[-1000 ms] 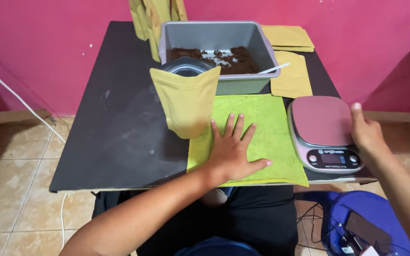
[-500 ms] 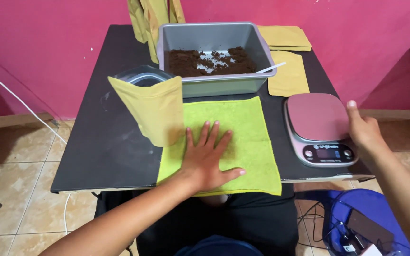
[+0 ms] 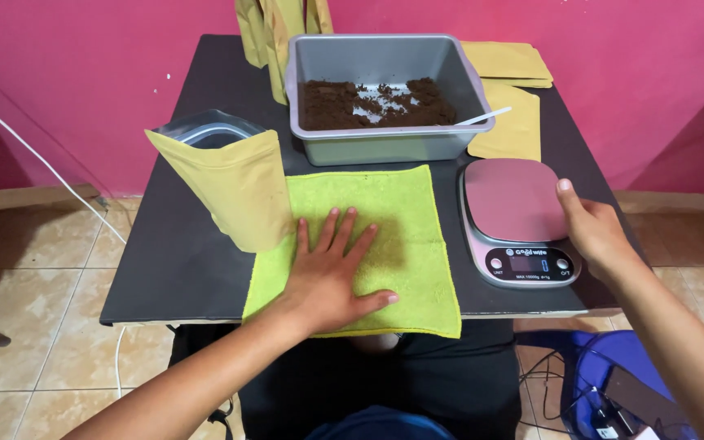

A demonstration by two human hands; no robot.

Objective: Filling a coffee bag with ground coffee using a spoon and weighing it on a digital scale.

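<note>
My left hand (image 3: 329, 273) lies flat, fingers spread, on a lime-green cloth (image 3: 405, 220) spread on the black table (image 3: 197, 261). An open tan stand-up pouch (image 3: 226, 186) stands at the cloth's left edge, just beyond my left fingertips. My right hand (image 3: 592, 228) grips the right side of a small pink digital kitchen scale (image 3: 511, 204). Behind the cloth sits a grey tub (image 3: 385, 147) holding dark brown powder (image 3: 344, 102) and a white spoon (image 3: 482, 118).
Flat tan pouches (image 3: 515, 130) lie at the back right of the table, and more pouches (image 3: 275, 24) stand against the pink wall. A blue bin (image 3: 613, 383) with cables sits on the tiled floor at lower right. A white cable runs at left.
My left hand has slid the green cloth and the pouch leftward across the table. My right hand has pushed the scale to the left, closer to the cloth.
</note>
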